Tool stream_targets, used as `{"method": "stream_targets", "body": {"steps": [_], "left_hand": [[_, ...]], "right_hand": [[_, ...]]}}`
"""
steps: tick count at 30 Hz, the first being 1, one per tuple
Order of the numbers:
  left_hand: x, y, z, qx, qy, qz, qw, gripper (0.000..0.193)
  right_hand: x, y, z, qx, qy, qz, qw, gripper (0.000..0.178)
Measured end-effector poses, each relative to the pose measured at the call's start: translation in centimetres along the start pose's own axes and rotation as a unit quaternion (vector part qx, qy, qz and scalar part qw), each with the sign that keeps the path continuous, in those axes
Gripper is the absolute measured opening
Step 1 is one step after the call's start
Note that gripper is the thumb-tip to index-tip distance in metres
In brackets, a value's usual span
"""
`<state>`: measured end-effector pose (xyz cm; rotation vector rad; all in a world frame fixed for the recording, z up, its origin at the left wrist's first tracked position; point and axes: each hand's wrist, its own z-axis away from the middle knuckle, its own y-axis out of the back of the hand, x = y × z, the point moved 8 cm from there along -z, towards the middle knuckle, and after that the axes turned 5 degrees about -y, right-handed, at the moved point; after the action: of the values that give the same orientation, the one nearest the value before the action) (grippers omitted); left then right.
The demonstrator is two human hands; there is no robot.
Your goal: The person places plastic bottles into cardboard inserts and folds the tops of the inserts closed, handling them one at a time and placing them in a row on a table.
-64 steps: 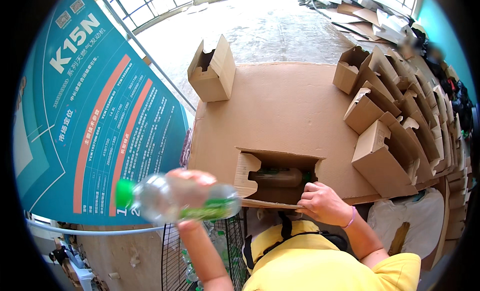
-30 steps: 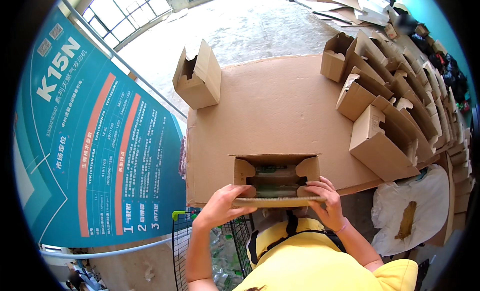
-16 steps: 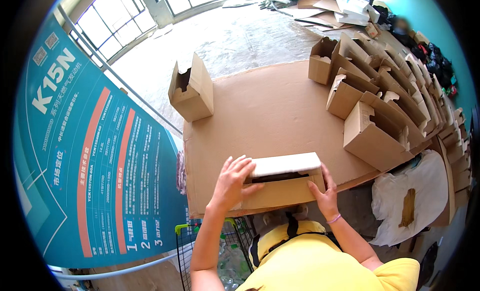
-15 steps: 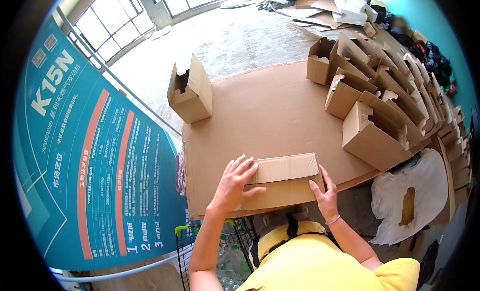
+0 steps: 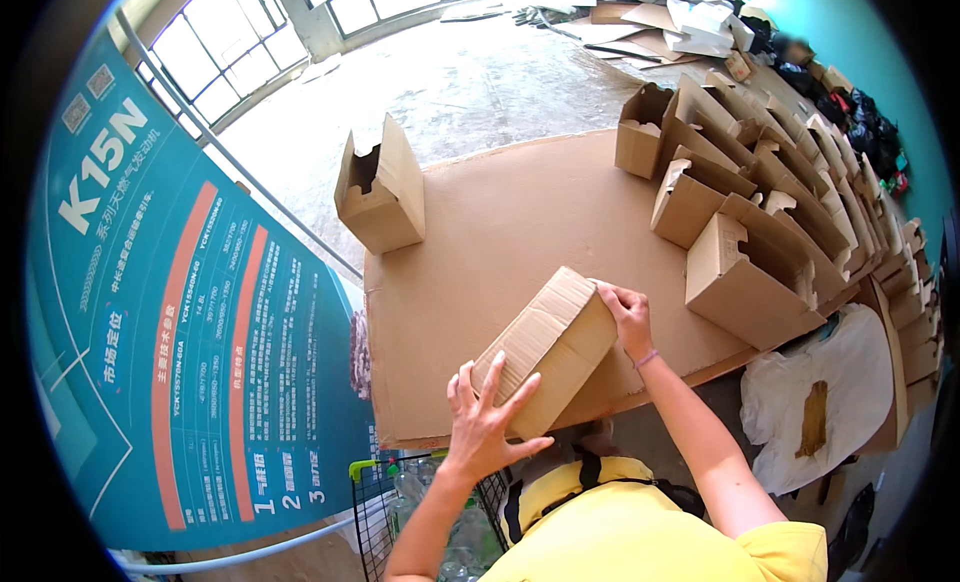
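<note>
— What do the hands do?
— The left hand (image 5: 492,414) lies flat, fingers spread, on the closed brown box (image 5: 547,347); the right hand (image 5: 627,315) grips its far end
— Where is the box?
— Tilted on the cardboard table (image 5: 500,232); open boxes (image 5: 745,237) stand to the right

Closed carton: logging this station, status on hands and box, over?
Left hand flat on closed carton, right hand gripping its far corner. Carton tilted on cardboard-covered table. Open boxes stacked right, clear of it.

Closed brown cardboard box (image 5: 545,347), flaps shut, turned diagonally, near front edge of cardboard-covered table (image 5: 500,212)
</note>
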<state>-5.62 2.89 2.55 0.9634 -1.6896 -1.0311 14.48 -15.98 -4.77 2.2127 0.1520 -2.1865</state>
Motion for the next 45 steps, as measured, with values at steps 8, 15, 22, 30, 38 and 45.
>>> {"method": "stream_targets", "body": {"steps": [8, 15, 22, 30, 38, 45], "left_hand": [[2.4, -2.1, 1.0, 0.124, 0.139, -0.066, 0.98, 0.071], [3.0, -4.2, -1.5, 0.173, 0.175, -0.129, 0.961, 0.063], [-0.3, -4.6, -6.9, 0.229, 0.229, -0.136, 0.936, 0.059], [-12.6, -3.7, -15.7, 0.286, 0.252, -0.19, 0.905, 0.056], [-23.9, -3.2, -24.4, 0.291, 0.284, -0.237, 0.882, 0.056], [-27.8, -4.1, -29.0, 0.196, 0.341, -0.26, 0.882, 0.065]], "right_hand": [[2.9, -9.5, -7.5, -0.091, -0.006, -0.043, 0.995, 0.039], [3.7, -12.0, -11.4, -0.169, -0.007, -0.078, 0.983, 0.046], [3.6, -8.4, -12.0, -0.02, 0.074, 0.157, 0.985, 0.044], [0.3, -2.4, -3.8, -0.16, 0.119, 0.193, 0.961, 0.039], [-0.5, 12.9, 4.6, 0.003, -0.016, 0.227, 0.974, 0.037], [-6.0, 20.4, 9.2, 0.164, 0.007, 0.275, 0.947, 0.034]]}}
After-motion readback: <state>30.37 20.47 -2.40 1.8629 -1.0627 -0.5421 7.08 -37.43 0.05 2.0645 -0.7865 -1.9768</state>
